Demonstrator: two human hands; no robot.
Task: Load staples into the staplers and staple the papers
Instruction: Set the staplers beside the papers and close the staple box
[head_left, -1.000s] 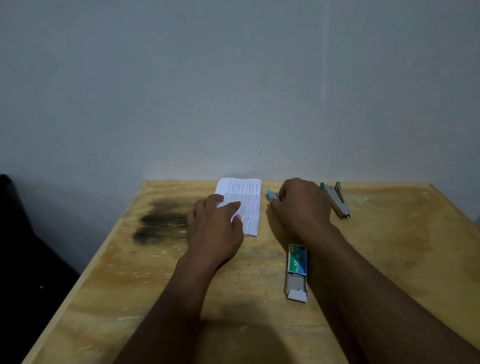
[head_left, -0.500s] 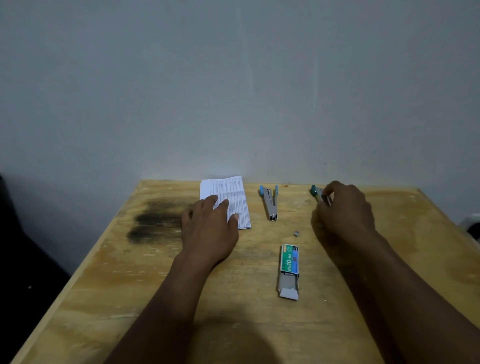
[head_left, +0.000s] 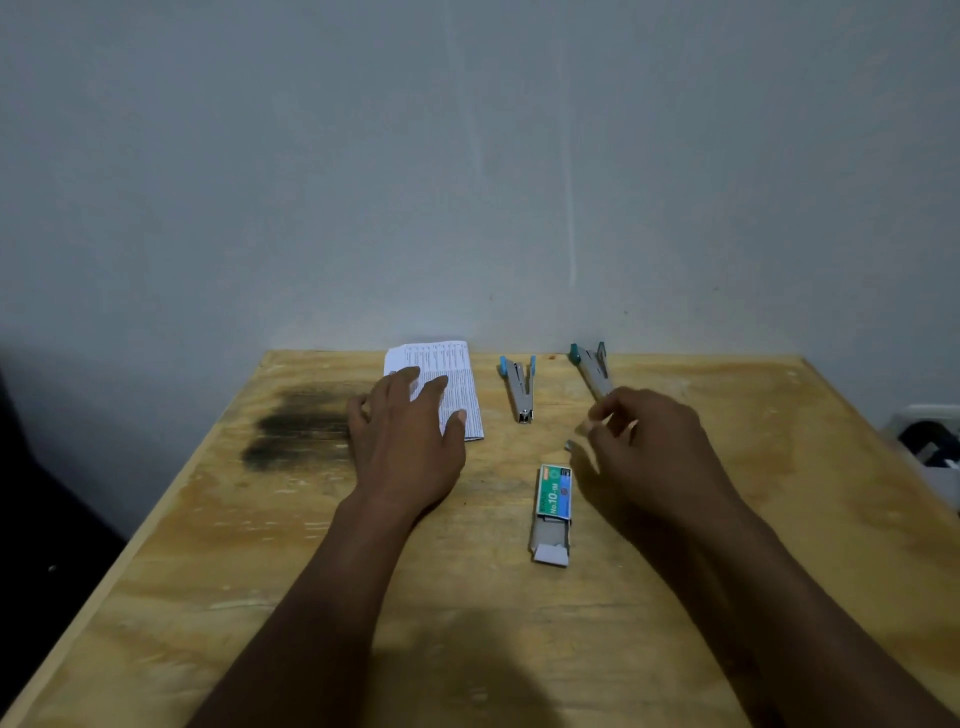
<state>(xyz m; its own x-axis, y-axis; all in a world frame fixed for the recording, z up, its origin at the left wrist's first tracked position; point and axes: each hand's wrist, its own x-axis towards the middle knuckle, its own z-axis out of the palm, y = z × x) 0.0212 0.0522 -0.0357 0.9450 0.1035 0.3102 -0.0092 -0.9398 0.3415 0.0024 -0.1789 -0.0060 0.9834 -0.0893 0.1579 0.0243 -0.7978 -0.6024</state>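
A: What is seen from the head view?

B: Folded papers are pinned flat to the tabletop by the spread left hand. Two staplers are laid near the wall: a blue-tipped stapler and a green-tipped stapler. The right hand is loosely curled just before the green one; nothing is seen to be gripped. An opened staple box is lying between the arms.

A: How should they be handled?

B: The staplers are judged small, stiff and light, best pinched mid-body. The staple strips are likely brittle, so gentle handling is advised.
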